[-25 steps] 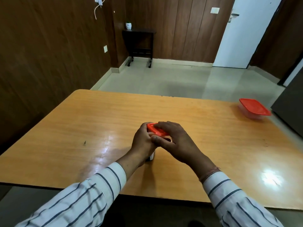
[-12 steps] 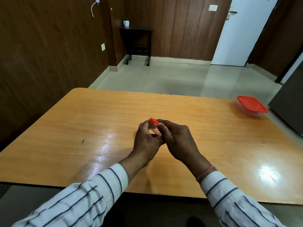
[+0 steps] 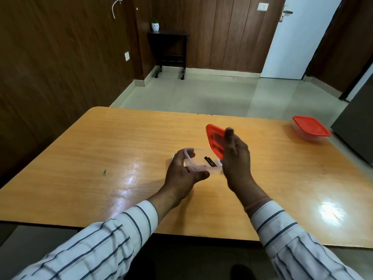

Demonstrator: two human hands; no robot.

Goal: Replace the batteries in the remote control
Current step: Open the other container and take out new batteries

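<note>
Holding the clear tub (image 3: 194, 164) down near the middle of the bench (image 3: 101, 150), the left hand (image 3: 182, 174) had its grip curled around the tub's left rim, thumb along the near side, most likely to keep the light plastic from sliding. The right hand (image 3: 235, 160) was clenched on the red lid (image 3: 215, 141), which stood tilted on edge above the tub's right end, clear of the opening, probably so that the contents could be reached. Inside the tub lay thin dark sticks (image 3: 210, 161), which I judged to be batteries, though they were too small to be sure, and whether new or spent I could not tell. A small white thing at the tub's right end was half hidden by the right hand. No remote showed anywhere on the bench; it was either hidden or elsewhere.

A second tub (image 3: 309, 131), closed with its own red lid, sat well apart at the far right corner, perhaps holding the remote or the other batteries, though nothing proved it.

The task seemed to be at its start, with only the tub opened. The lid would want setting down on the bench beside the tub, freeing the right hand to pick out the sticks. Being thin and smooth, they could roll if tipped out carelessly.
</note>
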